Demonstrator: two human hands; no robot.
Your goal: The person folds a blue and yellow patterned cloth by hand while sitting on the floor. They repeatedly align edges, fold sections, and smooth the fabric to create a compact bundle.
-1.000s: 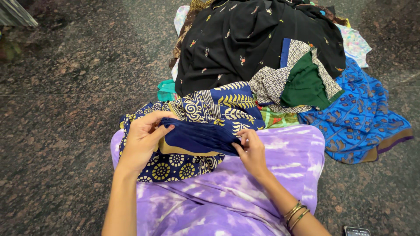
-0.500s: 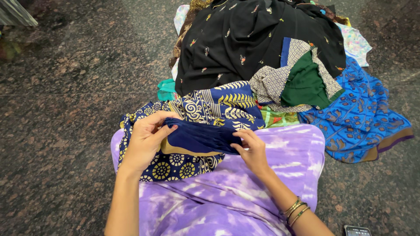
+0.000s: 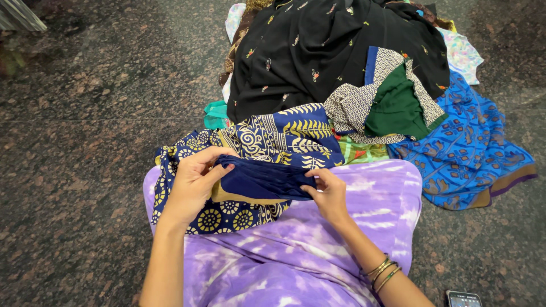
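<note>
Speckled stone floor (image 3: 96,113) bears heaped clothes (image 3: 341,74).

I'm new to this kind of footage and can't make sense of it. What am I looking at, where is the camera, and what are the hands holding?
There is no machine here. The camera sits on a person's head and looks down at their own two hands and lap, which is covered in purple cloth. The left hand and right hand each grip one end of a folded navy cloth with a tan edge. Under it lies a blue and yellow printed fabric. Beyond, on the dark stone floor, is a pile of clothes: a black embroidered piece, a green one, a bright blue one. A phone lies at the lower right.
</note>
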